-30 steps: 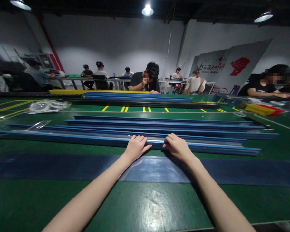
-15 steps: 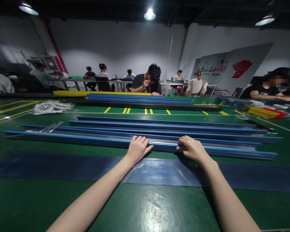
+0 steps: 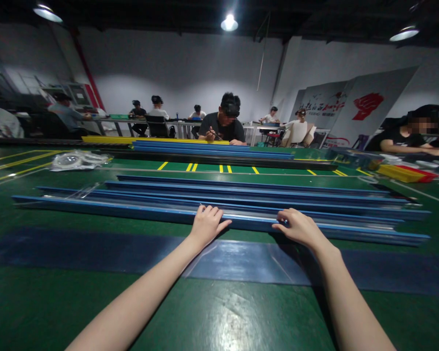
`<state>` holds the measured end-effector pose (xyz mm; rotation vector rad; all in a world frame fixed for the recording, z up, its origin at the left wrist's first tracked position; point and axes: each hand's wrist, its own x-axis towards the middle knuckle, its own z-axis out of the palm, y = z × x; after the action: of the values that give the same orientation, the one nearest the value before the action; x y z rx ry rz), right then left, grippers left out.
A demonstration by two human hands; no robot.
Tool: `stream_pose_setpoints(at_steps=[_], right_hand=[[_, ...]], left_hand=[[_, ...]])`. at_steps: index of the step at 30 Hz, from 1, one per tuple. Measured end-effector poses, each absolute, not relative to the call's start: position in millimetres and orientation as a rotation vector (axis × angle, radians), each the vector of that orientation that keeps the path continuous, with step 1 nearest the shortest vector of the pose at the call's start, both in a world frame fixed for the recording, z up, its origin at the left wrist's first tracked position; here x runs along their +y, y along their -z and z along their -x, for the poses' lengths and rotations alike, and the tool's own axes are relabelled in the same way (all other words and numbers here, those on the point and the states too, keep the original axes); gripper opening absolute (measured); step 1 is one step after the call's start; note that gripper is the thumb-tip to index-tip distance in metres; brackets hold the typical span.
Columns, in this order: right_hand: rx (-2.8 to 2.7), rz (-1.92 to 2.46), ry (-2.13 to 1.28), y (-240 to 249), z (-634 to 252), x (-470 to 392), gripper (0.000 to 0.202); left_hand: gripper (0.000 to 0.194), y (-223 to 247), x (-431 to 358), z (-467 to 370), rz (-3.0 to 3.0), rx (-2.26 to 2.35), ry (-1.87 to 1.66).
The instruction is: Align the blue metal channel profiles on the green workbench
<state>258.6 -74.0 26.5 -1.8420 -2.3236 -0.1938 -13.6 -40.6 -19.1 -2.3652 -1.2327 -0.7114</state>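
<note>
Several long blue channel strips lie across the green table. The nearest blue channel (image 3: 124, 214) runs under both hands. My left hand (image 3: 208, 225) rests on it left of its middle, fingers curled over the near edge and thumb pointing right. Farther right, my right hand (image 3: 298, 226) pinches the same channel's edge between thumb and curled fingers. Behind it lie more blue channels (image 3: 249, 187). In front, a flat translucent bluish strip (image 3: 237, 258) stretches across the table under my forearms.
A clear plastic bag (image 3: 76, 160) lies at the back left. Yellow, blue and black long profiles (image 3: 212, 151) cross the far side. Yellow and red trays (image 3: 402, 172) stand at the right. A person (image 3: 225, 124) sits opposite, with other people behind.
The nearest channel has shifted slightly to the right, and my right hand has moved right with it. My left hand has stayed nearly in place. The person opposite has lowered a hand.
</note>
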Motion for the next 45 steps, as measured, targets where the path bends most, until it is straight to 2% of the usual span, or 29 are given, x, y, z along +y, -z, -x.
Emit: stream_pose_setpoints(at_steps=[5, 11, 22, 45], right_hand=[[-2.35, 1.735, 0.226, -22, -245, -72, 0.029], [-2.354, 1.565, 0.192, -8, -211, -67, 0.026], [-2.372, 1.601, 0.271, -11, -206, -64, 0.017], [-2.335, 1.862, 0.273, -21, -244, -72, 0.018]], left_hand=[[0.034, 20, -40, 14, 2.375, -1.239, 0.726], [0.034, 19, -40, 14, 2.367, -1.233, 0.707], [0.036, 18, -41, 14, 2.383, -1.241, 0.669], [0.03, 19, -40, 13, 2.38, -1.195, 0.717]])
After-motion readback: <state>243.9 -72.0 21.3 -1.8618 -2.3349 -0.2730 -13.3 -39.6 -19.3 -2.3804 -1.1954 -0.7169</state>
